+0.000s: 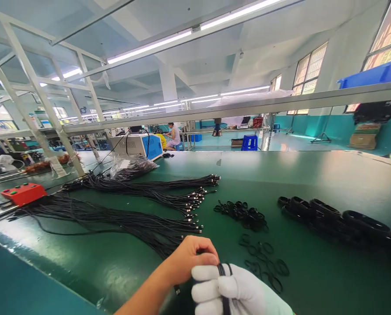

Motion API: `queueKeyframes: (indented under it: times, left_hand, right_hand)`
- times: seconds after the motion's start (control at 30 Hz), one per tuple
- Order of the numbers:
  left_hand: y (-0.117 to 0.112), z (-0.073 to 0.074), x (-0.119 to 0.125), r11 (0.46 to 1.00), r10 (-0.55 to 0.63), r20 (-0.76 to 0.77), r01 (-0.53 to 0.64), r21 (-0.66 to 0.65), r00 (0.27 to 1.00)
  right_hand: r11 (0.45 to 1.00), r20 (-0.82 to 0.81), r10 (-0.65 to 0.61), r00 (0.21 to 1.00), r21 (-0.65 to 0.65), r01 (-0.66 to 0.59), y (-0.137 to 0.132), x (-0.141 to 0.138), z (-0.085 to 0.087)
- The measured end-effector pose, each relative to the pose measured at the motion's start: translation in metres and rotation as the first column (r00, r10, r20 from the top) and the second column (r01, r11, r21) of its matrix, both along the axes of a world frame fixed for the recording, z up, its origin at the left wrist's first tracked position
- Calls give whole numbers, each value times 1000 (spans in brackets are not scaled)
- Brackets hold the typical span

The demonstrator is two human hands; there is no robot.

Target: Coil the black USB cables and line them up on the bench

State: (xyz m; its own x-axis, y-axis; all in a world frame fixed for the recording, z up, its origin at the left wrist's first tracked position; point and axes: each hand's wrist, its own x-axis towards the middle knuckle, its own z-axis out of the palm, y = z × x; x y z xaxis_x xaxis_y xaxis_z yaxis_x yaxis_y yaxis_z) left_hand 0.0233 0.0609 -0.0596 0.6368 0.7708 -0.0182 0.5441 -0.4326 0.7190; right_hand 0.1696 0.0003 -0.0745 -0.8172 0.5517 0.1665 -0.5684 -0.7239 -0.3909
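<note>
My right hand [237,291], in a white glove, is closed around a black cable [226,306] folded into a bundle. A thin black band [230,268] loops by its fingers. My bare left hand [197,258] is closed, thumb and fingertips pinching at the top of the same bundle; what lies under the fingertips is partly hidden. Below the left wrist a cable plug [177,289] shows. Right of the hands, several loose black rings [264,258] lie spread on the green table [93,267], with a pile of small black loops [243,214] behind them.
Long black cables [123,218] with metal plugs lie in bunches to the left, beside a red control box [23,193]. Coiled black cables [333,218] lie at right. Behind are a plastic bag [132,166], a blue-white machine [139,145] and a seated person [174,135]. A shelf rail crosses above.
</note>
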Motion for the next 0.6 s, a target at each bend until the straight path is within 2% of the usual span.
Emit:
queueKeyframes:
  times: [0.07, 0.17, 0.23, 0.33, 0.4, 0.47, 0.53, 0.6]
  left_hand:
    - [1, -8, -3, 996, 47, -34, -44, 81, 998]
    - [-4, -18, -12, 966, 163, -121, -133, 222, 979]
    - [-14, -26, -14, 920, 239, -227, -145, 363, 944]
    - [-37, -36, -8, 834, 255, -319, -40, 550, 913]
    - [-50, -39, 0, 793, 206, -298, 20, 608, 932]
    - [-57, -36, 6, 763, 163, -271, 53, 644, 949]
    - [-56, -25, 7, 756, 115, -268, 91, 648, 956]
    - [-51, -9, 0, 785, 40, -280, 144, 603, 959]
  right_hand:
    - [984, -7, -180, 984, -7, 180, 3, 3, 3]
    - [900, 105, -434, 895, 7, 436, 9, 14, 7]
    - [848, 198, -522, 829, 18, 530, 13, 22, 8]
    - [793, 308, -584, 751, 19, 609, 16, 27, 5]
    - [770, 371, -599, 710, 22, 638, 16, 25, 1]
    - [770, 446, -589, 674, 55, 636, 13, 22, -4]
    - [832, 494, -526, 692, 130, 540, 7, 19, -8]
    - [919, 481, -394, 783, 190, 346, 1, 16, -9]
